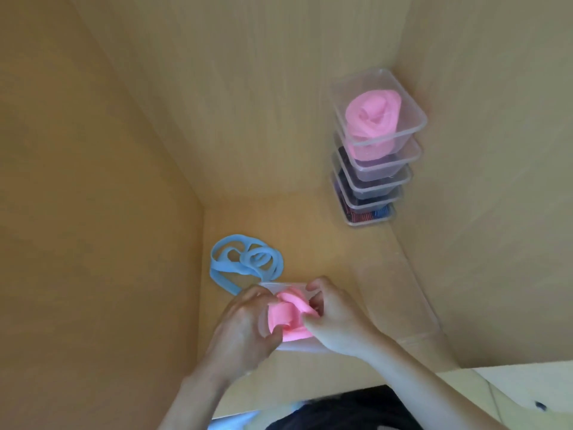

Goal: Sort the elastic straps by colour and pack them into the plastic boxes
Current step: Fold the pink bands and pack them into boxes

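The pink strap (286, 318) sits bunched in a clear box (279, 285). The left hand (242, 330) pinches one side and the right hand (338, 318) the other, fingers curled round it, probably to tuck it below the rim. A blue strap (245, 262) lies loose just behind, and filled boxes (372, 181) stand stacked in the corner.

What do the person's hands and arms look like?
The left hand and right hand are bare, no gloves. The left forearm and right forearm are uncovered to the frame edge: no sleeves, watch or rings visible. At the bottom edge, dark clothing shows.
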{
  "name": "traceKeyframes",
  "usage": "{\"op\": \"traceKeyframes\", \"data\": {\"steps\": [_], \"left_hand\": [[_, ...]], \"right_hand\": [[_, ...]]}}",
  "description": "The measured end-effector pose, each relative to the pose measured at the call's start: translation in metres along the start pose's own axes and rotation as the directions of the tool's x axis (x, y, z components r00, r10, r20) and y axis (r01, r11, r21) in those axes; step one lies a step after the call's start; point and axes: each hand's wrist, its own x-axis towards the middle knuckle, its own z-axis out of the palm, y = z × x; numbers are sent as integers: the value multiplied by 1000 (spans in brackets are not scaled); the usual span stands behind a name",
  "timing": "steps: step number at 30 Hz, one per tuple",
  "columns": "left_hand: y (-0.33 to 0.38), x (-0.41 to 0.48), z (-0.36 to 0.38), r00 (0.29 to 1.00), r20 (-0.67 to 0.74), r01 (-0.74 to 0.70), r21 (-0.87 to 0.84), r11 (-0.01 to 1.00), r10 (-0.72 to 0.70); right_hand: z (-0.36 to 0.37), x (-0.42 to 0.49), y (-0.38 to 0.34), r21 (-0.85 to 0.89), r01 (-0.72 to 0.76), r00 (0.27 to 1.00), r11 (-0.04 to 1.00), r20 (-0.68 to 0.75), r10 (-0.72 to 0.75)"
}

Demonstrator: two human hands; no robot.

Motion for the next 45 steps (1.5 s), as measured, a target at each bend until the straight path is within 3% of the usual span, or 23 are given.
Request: {"op": "traceKeyframes", "data": {"steps": [5,10,16,19,23,28,31,35,37,39,40,42,44,45], "left_hand": [[-6,-5,21,1000,9,2,105,995,-3],[-1,-9,27,1000,-8,16,33,999,-16],[-1,-13,27,996,-60,58,-57,997,-62],[-4,-15,29,997,-75,39,23,999,-37],[-7,-16,36,996,-61,69,52,996,-66],[-3,-11,43,980,-39,192,-25,981,-193],[-2,-10,47,968,-72,239,-46,970,-242],[-9,-6,48,985,-54,165,29,986,-163],[-13,-5,43,990,-19,142,42,989,-141],[-17,-4,40,993,-2,119,48,992,-119],[-18,-4,39,994,-1,109,51,993,-109],[-16,-5,40,995,-7,104,41,994,-103],[-15,-7,42,994,-24,104,4,995,-104],[-14,-8,43,994,-30,103,-9,995,-103]], "right_hand": [[6,-10,7,-260,104,993,960,-22,-114],[6,-14,16,-280,229,970,932,-17,-244],[5,-11,19,-202,238,966,950,-54,-254],[8,-12,18,-306,253,957,918,-60,-283],[15,-10,19,-611,234,942,756,-48,-331],[19,-3,12,-694,104,952,712,-138,-273],[21,2,15,-681,69,958,729,-159,-239],[14,-1,21,-626,118,965,771,-112,-239],[2,-9,24,-478,233,948,847,-81,-307],[-14,-18,34,-318,289,904,903,-221,-367],[-23,-21,44,-305,262,870,915,-335,-361],[-43,-25,67,-374,46,861,926,-456,-226],[-53,-25,90,-460,-194,910,867,-413,-15],[-54,-25,99,-473,-245,925,847,-376,57]]}}
